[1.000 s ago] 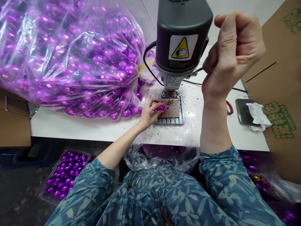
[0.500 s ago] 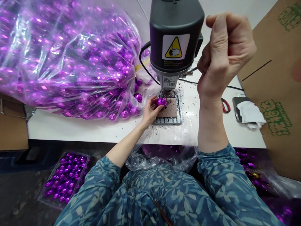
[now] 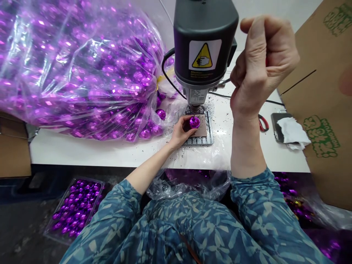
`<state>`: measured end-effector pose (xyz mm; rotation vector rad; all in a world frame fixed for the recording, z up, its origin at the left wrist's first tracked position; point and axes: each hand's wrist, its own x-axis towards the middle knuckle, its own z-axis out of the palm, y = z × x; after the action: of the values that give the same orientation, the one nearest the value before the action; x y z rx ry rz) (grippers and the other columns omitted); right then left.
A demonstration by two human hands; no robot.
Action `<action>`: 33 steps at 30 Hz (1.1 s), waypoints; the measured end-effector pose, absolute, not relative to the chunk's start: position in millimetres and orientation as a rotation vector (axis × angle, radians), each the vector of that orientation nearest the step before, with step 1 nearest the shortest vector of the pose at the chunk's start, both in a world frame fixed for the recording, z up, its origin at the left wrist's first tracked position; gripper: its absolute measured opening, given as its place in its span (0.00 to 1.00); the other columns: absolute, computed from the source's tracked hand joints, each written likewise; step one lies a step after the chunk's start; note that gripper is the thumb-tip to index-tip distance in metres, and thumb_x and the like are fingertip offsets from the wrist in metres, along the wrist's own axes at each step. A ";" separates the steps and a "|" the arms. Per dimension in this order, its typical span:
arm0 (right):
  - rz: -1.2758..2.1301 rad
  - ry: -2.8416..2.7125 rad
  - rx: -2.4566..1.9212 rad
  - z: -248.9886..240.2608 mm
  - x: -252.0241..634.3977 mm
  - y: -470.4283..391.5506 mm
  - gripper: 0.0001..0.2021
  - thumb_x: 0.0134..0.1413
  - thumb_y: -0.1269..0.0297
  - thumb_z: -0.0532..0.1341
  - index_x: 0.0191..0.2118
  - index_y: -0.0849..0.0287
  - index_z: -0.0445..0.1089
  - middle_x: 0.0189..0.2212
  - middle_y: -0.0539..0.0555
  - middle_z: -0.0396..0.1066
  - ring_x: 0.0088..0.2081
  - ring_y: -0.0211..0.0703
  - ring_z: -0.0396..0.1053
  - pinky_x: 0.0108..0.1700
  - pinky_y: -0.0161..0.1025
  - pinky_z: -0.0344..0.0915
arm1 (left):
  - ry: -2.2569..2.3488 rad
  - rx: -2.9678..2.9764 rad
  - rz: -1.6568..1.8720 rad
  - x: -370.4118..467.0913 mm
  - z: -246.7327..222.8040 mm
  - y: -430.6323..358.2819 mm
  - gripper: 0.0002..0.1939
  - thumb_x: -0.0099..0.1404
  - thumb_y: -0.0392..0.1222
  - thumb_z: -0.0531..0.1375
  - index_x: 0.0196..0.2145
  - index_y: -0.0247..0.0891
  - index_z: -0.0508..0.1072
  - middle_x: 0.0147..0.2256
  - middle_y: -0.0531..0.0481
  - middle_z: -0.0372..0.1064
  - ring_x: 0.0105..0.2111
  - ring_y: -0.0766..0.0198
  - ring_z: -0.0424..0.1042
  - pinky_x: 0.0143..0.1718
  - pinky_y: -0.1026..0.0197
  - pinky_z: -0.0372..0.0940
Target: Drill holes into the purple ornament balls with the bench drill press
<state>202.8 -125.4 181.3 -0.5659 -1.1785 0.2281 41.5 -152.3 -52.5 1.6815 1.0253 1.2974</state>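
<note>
- While the left hand grasps a shiny purple ball between thumb and fingers, the ball sits at its fingertips, over a brown board; whether ball and board touch cannot be told.
- Raised well apart from it, the right hand is clenched round something red, seemingly the end of the lever on the black machine to its left.
- By its look, the ball should be light, stiff and perhaps hollow, with smooth facets apt to slip or roll and a finish that may scratch; opposite sides at its widest seem the place to hold it.
- Under the left hand: one board on one metal base.
- Left of the left hand: one nearby second ball and one big bag, its contents too many to count.
- Lower, far left of that hand: one tray of similar balls, also uncountable.
- Below the right hand, to its right: one white cloth on one dark device.
</note>
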 end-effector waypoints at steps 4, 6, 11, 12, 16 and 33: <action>0.178 -1.186 -0.665 181.1 200.7 -126.1 0.28 0.58 0.34 0.57 0.39 0.56 0.77 0.35 0.51 0.78 0.38 0.33 0.79 0.42 0.33 0.78 | 1.078 1.743 1.295 41.7 -52.2 -152.1 0.31 0.66 0.51 0.75 0.61 0.41 0.70 0.60 0.39 0.76 0.62 0.49 0.78 0.67 0.40 0.72; 0.119 -1.197 -0.723 178.2 200.0 -126.9 0.31 0.59 0.31 0.52 0.40 0.56 0.76 0.35 0.51 0.78 0.32 0.30 0.75 0.35 0.32 0.74 | 1.080 1.739 1.307 42.3 -52.0 -151.4 0.31 0.65 0.49 0.75 0.60 0.40 0.70 0.59 0.38 0.77 0.61 0.49 0.78 0.66 0.40 0.72; 0.173 -1.119 -0.655 160.0 197.8 -137.9 0.27 0.62 0.33 0.58 0.42 0.53 0.76 0.41 0.48 0.75 0.21 0.22 0.52 0.24 0.35 0.55 | 1.102 1.721 1.308 44.1 -51.1 -151.6 0.30 0.65 0.49 0.75 0.59 0.41 0.71 0.59 0.39 0.78 0.60 0.49 0.79 0.65 0.42 0.73; 0.192 -1.090 -0.628 155.9 196.9 -141.0 0.24 0.63 0.35 0.60 0.42 0.53 0.76 0.42 0.48 0.75 0.21 0.21 0.52 0.25 0.35 0.54 | 1.106 1.722 1.311 44.3 -51.0 -151.8 0.30 0.65 0.49 0.75 0.59 0.41 0.71 0.58 0.39 0.78 0.60 0.49 0.79 0.65 0.42 0.73; 0.175 -1.019 -0.514 143.6 193.7 -148.2 0.19 0.65 0.42 0.64 0.41 0.55 0.78 0.38 0.45 0.74 0.20 0.18 0.52 0.24 0.32 0.48 | 1.115 1.742 1.304 44.0 -51.8 -151.8 0.31 0.65 0.51 0.75 0.60 0.40 0.70 0.58 0.38 0.78 0.59 0.48 0.80 0.64 0.43 0.74; 0.088 -1.050 -0.445 95.2 207.8 -129.9 0.19 0.63 0.36 0.61 0.37 0.46 0.74 0.14 0.41 0.37 0.14 0.28 0.37 0.22 0.35 0.42 | 1.110 1.739 1.327 43.8 -54.7 -152.7 0.31 0.66 0.55 0.74 0.60 0.41 0.71 0.59 0.39 0.77 0.61 0.49 0.79 0.66 0.42 0.72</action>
<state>207.8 -129.9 95.2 -0.4450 -1.0495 0.0882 43.8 -152.7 -54.7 1.7387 1.1101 1.3273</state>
